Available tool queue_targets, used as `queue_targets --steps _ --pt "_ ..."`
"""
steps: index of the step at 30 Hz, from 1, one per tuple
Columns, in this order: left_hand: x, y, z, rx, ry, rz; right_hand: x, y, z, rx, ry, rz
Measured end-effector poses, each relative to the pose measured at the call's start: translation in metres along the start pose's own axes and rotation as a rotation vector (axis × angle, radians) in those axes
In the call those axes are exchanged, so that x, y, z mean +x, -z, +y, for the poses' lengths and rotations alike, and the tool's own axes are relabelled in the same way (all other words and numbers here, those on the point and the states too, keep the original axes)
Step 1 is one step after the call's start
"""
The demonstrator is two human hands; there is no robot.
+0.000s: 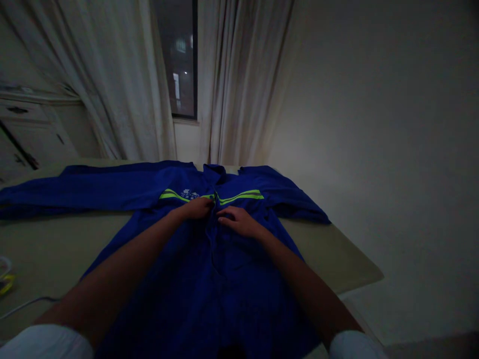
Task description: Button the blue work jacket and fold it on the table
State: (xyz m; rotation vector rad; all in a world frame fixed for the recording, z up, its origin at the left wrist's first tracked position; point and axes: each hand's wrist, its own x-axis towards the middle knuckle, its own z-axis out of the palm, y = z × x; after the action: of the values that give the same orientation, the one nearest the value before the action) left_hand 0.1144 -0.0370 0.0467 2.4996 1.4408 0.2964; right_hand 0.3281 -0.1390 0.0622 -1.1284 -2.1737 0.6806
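Note:
A blue long-sleeved work jacket lies spread front side up, its collar at the far end and its sleeves out to both sides. Yellow-green stripes with a grey band cross the chest, and white print sits above the left one. My left hand is closed at the front opening, level with the stripes, its fingertips pinching the jacket's edge. Just right of the opening, my right hand rests low over the cloth, thumb and fingers apart, fingertips close to the edge. The dim light hides small details such as fastenings.
The jacket lies on a bed-like surface with a greenish cover. A cable and a yellow object are at the left edge. Behind stand curtains, a dark window and a pale cabinet; a wall rises at right.

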Motion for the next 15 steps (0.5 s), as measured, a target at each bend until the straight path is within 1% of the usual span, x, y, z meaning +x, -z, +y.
queue_targets --steps 2,4,5,7,9,12,14,15 --pt "0.012 0.013 -0.018 -0.014 -0.001 0.015 -0.008 0.001 0.010 -0.021 0.034 -0.069" --pt "0.026 0.021 -0.031 -0.006 0.034 0.086 -0.016 -0.005 0.020 -0.088 0.103 -0.142" --pt "0.035 0.023 -0.036 0.003 0.057 0.135 -0.019 -0.011 0.024 -0.140 0.135 -0.156" --pt "0.055 0.025 -0.042 0.020 0.091 0.222 -0.025 -0.021 0.029 -0.228 0.166 -0.138" --pt "0.081 0.026 -0.045 0.034 0.107 0.295 -0.028 -0.028 0.031 -0.263 0.160 -0.110" --pt "0.124 0.026 -0.042 0.068 0.124 0.384 -0.030 -0.031 0.031 -0.266 0.138 -0.115" --pt "0.153 0.025 -0.039 0.114 0.131 0.394 -0.031 -0.031 0.031 -0.249 0.119 -0.132" --pt "0.167 0.023 -0.037 0.145 0.123 0.374 -0.031 -0.031 0.032 -0.233 0.110 -0.142"
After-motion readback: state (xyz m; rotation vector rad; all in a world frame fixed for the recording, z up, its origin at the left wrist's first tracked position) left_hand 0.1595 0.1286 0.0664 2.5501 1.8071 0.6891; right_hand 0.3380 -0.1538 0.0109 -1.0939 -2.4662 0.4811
